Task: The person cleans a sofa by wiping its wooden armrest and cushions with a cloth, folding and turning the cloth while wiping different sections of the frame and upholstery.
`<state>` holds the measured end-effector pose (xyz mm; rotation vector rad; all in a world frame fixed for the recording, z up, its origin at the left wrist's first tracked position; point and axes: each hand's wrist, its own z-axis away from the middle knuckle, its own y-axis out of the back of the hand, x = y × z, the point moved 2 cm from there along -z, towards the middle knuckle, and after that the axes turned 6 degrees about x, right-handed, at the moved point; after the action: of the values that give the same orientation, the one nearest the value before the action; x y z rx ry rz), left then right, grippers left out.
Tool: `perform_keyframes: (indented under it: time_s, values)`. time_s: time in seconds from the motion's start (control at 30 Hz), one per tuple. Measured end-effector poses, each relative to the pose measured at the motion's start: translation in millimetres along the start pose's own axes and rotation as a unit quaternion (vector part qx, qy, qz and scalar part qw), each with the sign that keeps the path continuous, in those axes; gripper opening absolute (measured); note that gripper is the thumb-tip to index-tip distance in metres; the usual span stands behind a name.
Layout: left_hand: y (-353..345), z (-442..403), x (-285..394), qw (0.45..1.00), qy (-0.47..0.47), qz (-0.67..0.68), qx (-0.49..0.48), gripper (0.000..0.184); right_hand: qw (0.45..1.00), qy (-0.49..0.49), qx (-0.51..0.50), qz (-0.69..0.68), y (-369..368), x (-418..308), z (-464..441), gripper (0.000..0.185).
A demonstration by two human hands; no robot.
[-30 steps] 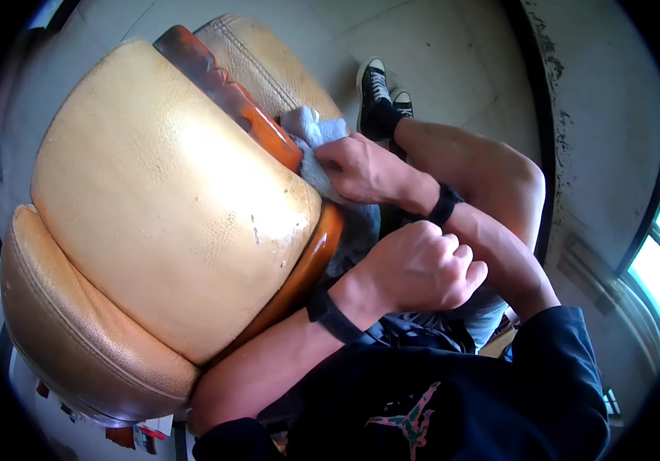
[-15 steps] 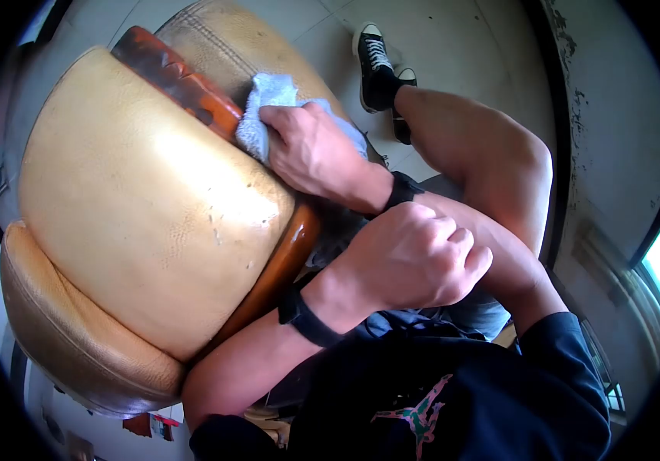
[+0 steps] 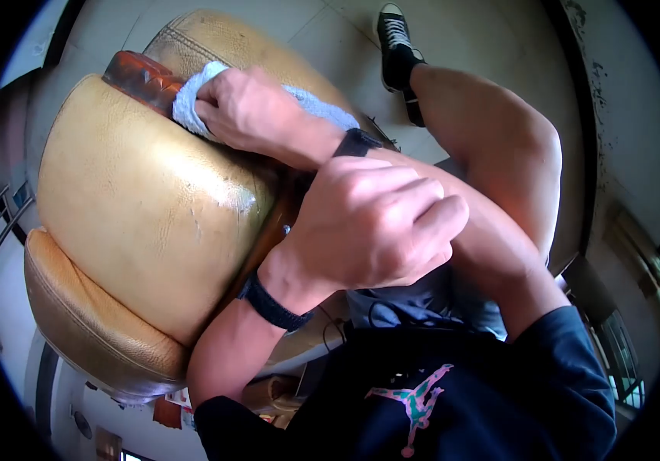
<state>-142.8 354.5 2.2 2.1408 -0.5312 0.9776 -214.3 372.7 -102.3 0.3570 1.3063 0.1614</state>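
Note:
My right hand point(image 3: 249, 115) grips a light blue cloth point(image 3: 189, 101) and presses it onto the reddish-brown wooden armrest point(image 3: 139, 79) of a tan leather armchair point(image 3: 137, 207). Part of the cloth trails out beneath my wrist along the padding. My left hand point(image 3: 380, 223) is curled into a fist above my right forearm, back of the hand upward. Its palm is hidden, and nothing sticks out between the fingers. Pale specks and a shiny patch mark the leather near the wood.
Beyond the armchair lies a tiled floor point(image 3: 468, 38). My bent leg point(image 3: 491, 131) and a black sneaker point(image 3: 393, 38) are at upper right. A scuffed wall point(image 3: 630, 115) with a dark bottom edge runs along the right.
My right hand and the cloth have slid up and left along the wood toward its far end. My left fist has shifted left, still closed. The whole view has tilted slightly.

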Motion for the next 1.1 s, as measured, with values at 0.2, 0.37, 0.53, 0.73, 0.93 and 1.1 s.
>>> perform_keyframes:
  time_s: [0.2, 0.37, 0.53, 0.73, 0.93, 1.1]
  values:
    - [-9.9, 10.1, 9.9, 0.998, -0.032, 0.007, -0.044, 0.021, 0.982, -0.035, -0.16, 0.095, 28.5, 35.5, 43.0, 0.024]
    - [-9.4, 16.5, 17.1, 0.997, -0.045, -0.006, -0.055, 0.018, 0.953, -0.069, -0.245, 0.164, 48.7, 27.4, 48.4, 0.025]
    - [-5.4, 18.6, 15.3, 0.998, -0.027, 0.0, -0.06, 0.017, 0.936, -0.109, -0.292, 0.163, 51.2, 23.4, 43.0, 0.026]
    - [-13.8, 19.4, 12.5, 0.998, -0.045, 0.001, -0.033, 0.019, 0.978, 0.085, -0.135, 0.138, 35.6, 24.6, 45.0, 0.012]
    - [-12.9, 16.9, 12.4, 0.999, -0.035, 0.01, -0.039, 0.02, 0.986, 0.071, -0.055, 0.143, 28.9, 19.5, 54.1, 0.011]
    - [-18.9, 19.2, 14.4, 0.998, -0.029, 0.03, -0.049, 0.02, 0.986, 0.068, -0.047, 0.144, 25.5, 18.0, 53.0, 0.013]
